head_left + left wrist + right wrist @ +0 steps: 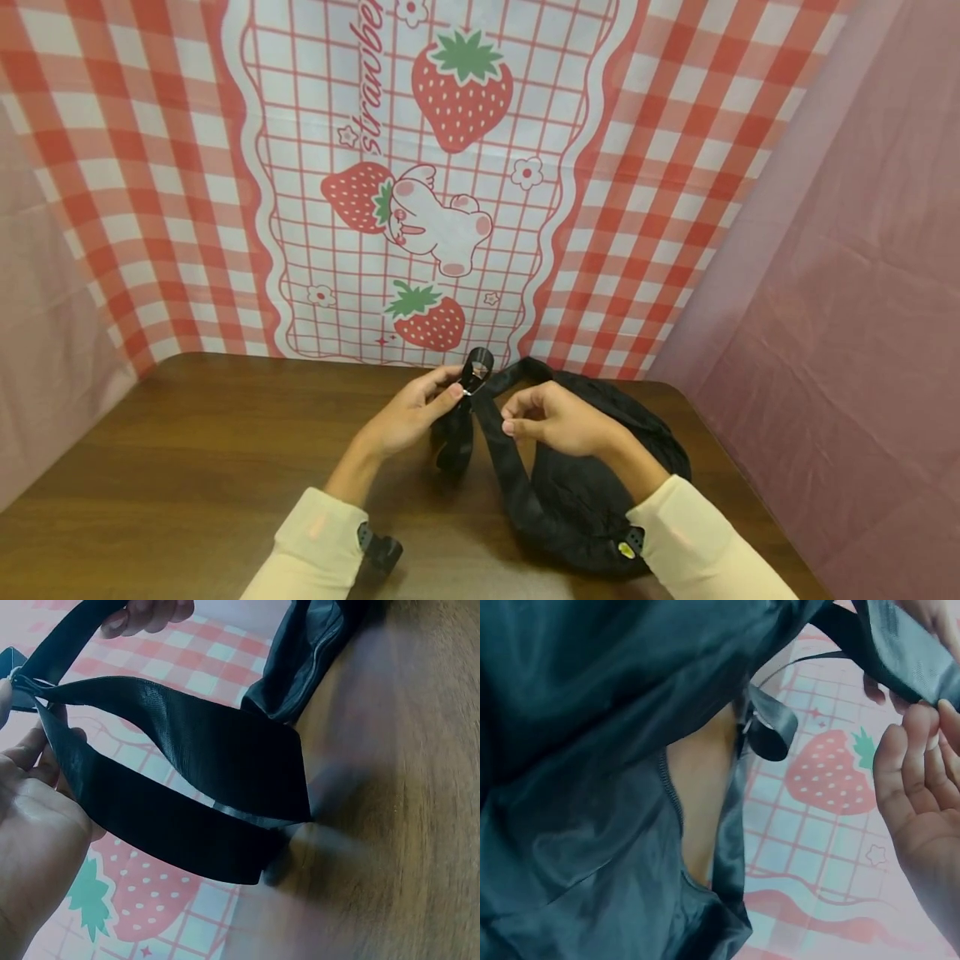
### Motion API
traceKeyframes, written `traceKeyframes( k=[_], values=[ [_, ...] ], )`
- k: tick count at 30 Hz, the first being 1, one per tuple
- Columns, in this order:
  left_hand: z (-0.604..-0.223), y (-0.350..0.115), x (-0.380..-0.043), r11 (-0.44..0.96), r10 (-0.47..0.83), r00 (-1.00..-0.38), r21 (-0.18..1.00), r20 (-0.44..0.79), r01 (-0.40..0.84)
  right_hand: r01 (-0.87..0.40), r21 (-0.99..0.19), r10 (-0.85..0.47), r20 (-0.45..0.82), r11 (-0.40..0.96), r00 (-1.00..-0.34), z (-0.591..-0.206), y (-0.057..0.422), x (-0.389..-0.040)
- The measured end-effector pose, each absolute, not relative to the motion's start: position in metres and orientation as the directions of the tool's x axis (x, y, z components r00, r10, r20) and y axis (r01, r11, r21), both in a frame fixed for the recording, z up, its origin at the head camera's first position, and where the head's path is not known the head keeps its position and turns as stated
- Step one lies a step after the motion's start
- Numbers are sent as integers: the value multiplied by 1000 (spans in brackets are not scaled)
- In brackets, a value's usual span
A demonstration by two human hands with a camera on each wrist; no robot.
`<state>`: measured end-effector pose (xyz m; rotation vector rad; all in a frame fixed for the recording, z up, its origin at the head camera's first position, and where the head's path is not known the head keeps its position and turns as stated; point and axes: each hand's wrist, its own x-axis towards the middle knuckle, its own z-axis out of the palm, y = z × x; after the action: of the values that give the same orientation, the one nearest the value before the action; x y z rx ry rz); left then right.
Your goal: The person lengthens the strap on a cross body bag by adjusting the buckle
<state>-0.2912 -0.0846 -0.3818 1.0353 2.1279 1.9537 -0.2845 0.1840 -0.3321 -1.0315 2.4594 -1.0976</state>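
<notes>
A black fabric bag (585,508) lies on the right part of the table, its long strap (510,475) raised in front of it. With thumb and fingers my left hand (411,410) pinches the strap near a small metal buckle (468,392). A loop of strap (217,757) hangs below that grip in the left wrist view. My right hand (568,421) pinches the strap's edge between thumb and fingertips, just right of the left hand. In the right wrist view, a zipper (671,791) runs along the bag's side, and a smaller strap loop (774,727) sticks out.
The brown wooden table (225,450) reaches back to a red-and-white checked cloth (180,208) printed with strawberries. Pink cloth (847,292) hangs at the right side, with more at the left. A small black device (381,552) sits by the left cuff.
</notes>
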Motion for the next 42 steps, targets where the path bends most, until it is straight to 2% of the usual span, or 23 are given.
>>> traceKeyframes(
  k=[15,42],
  values=[
    [-382,-89,-292,-76,528,-769,922,361,380,-437,-795,-756,-41,420,-653,-342,191,-285],
    [-383,-93,-294,-70,466,-793,909,393,410,-430,-791,-794,-111,434,-598,-341,205,-283]
  ],
)
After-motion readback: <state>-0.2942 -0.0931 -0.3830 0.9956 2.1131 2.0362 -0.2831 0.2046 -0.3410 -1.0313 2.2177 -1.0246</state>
